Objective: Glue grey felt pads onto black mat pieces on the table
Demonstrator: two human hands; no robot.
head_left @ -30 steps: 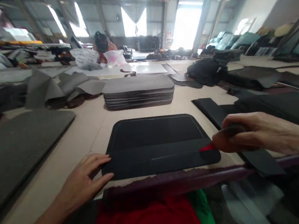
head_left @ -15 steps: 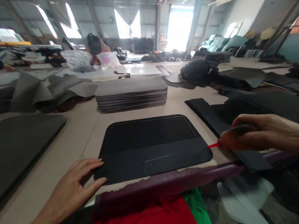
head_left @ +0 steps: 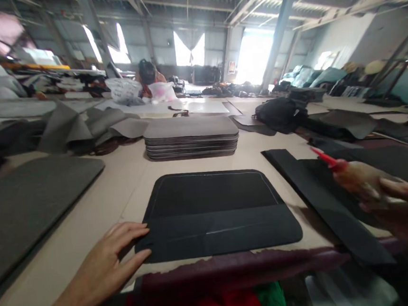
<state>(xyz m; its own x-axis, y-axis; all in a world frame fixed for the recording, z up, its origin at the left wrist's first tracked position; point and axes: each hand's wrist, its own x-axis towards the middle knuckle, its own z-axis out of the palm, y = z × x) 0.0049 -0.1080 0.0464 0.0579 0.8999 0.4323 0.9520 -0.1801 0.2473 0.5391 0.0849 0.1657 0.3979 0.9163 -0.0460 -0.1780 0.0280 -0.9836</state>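
Observation:
A black panel with rounded corners [head_left: 216, 214] lies flat near the table's front edge, with thin pale lines on it. The fingertips of my left hand [head_left: 109, 256] rest on its left edge, fingers spread. On the right, my right hand [head_left: 406, 216], blurred, is wrapped round a glue bottle [head_left: 360, 182] whose red nozzle points up and left. The bottle is clear of the panel, above dark strips [head_left: 323, 204]. Behind the panel stands a neat stack of grey panels [head_left: 191, 137].
A large dark sheet stack [head_left: 33, 201] lies at the left. Crumpled grey pieces [head_left: 90, 125] are at the back left, a black bag [head_left: 279, 113] at the back right. Another person [head_left: 147, 74] is beyond white plastic bags [head_left: 123, 91].
My right hand has lifted the glue bottle away from the panel's right edge, to the right, and its nozzle has swung upward. My left hand stays at the left edge. The view has tilted up.

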